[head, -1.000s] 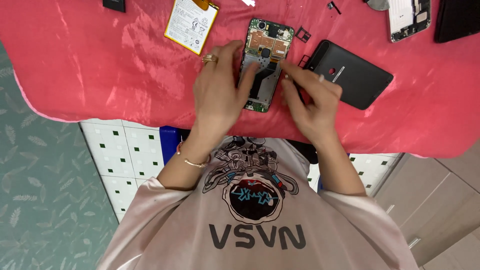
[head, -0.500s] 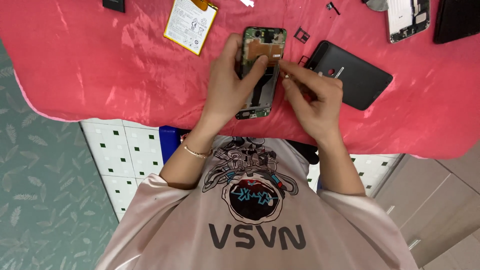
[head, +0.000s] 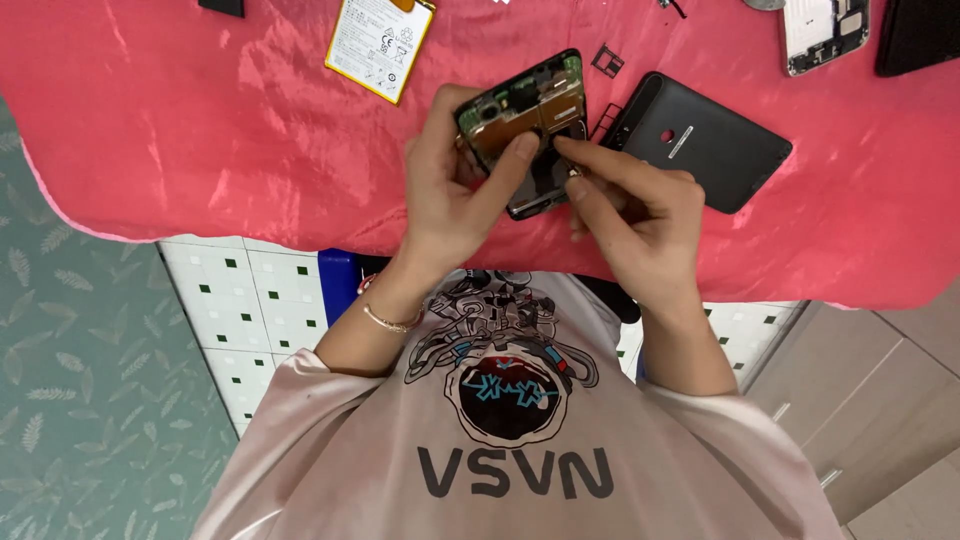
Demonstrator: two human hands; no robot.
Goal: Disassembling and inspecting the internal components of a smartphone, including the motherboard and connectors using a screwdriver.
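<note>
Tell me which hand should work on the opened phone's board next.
Right hand: its fingertips sit at the board, while the left hand grips the opened phone, likely steadying it.

The left hand (head: 455, 195) reached forward from a bent wrist wearing a thin bracelet, its grip closed, thumb stretched up and across, fingers curled behind. The right hand (head: 635, 205) sat just beside it, fingers pinched together, the index finger pointing toward the left thumb. Both forearms angled inward.

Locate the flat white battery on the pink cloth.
The battery lies at the head view's top, left of the opened phone.
</note>
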